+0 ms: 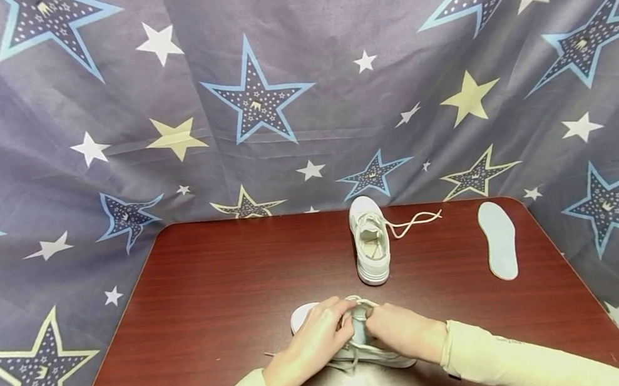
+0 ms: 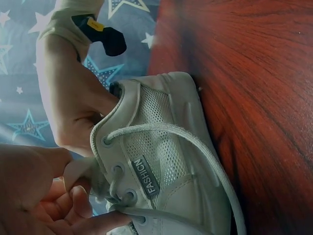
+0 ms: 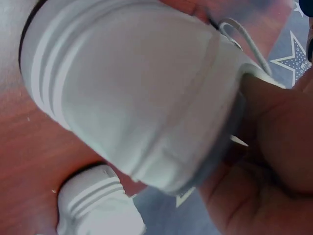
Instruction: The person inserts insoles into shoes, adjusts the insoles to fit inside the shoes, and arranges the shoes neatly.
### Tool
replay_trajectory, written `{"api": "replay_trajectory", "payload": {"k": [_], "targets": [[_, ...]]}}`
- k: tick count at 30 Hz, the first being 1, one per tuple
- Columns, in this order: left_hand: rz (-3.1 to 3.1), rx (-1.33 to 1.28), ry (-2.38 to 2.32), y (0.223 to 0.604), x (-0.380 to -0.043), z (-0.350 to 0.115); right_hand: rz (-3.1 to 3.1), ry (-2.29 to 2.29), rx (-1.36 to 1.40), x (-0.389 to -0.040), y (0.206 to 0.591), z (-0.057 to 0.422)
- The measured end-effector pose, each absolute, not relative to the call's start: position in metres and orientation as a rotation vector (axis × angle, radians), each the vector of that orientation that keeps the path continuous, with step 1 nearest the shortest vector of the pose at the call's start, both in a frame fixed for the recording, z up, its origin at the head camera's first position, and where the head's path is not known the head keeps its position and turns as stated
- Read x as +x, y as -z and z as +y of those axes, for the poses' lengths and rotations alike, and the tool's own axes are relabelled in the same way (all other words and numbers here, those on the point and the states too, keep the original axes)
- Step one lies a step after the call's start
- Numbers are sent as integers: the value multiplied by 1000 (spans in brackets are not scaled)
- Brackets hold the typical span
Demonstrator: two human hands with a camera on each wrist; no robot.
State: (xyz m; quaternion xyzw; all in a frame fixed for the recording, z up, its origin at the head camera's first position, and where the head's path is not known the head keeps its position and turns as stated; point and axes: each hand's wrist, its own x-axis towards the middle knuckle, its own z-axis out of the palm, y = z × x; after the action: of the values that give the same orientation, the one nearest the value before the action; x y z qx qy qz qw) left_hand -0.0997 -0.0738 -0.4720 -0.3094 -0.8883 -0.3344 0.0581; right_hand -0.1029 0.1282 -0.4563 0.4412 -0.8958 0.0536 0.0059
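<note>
A white lace-up sneaker (image 1: pixel 380 356) lies on the table between both hands, its toe to the left. My left hand (image 1: pixel 321 336) pinches the sneaker's tongue (image 2: pixel 80 171) between thumb and fingers, one finger lying by the lace eyelets. Through the collar, my right hand (image 1: pixel 406 330) reaches into the shoe; its fingertips are hidden inside, so what they hold does not show. A pale blue surface (image 1: pixel 360 331), like an insole, shows within the opening. The heel (image 3: pixel 132 83) fills much of the right wrist view, beside the right hand (image 3: pixel 264 161).
A second white sneaker (image 1: pixel 374 268) stands farther back, its loose lace (image 1: pixel 414 223) trailing right. One pale blue insole (image 1: pixel 499 242) lies at the right of the reddish-brown table (image 1: pixel 228 277). A star-patterned cloth (image 1: pixel 283 51) hangs behind and at the sides.
</note>
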Motion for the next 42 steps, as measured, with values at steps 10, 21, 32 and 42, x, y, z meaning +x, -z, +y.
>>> {"api": "replay_trajectory", "payload": {"k": [10,21,32,42], "targets": [[-2681,-957,977,473,-99,-73,-2806,47,1353,-93,445,137],[-2684,-961,940,472,-101,-73,-2736,172,1422,-96,436,137],[-2677,-943,951,473,-99,-71,-2803,206,1423,-96,445,137],[-2683,-938,964,471,-98,-72,-2774,233,1420,-102,450,135]]}}
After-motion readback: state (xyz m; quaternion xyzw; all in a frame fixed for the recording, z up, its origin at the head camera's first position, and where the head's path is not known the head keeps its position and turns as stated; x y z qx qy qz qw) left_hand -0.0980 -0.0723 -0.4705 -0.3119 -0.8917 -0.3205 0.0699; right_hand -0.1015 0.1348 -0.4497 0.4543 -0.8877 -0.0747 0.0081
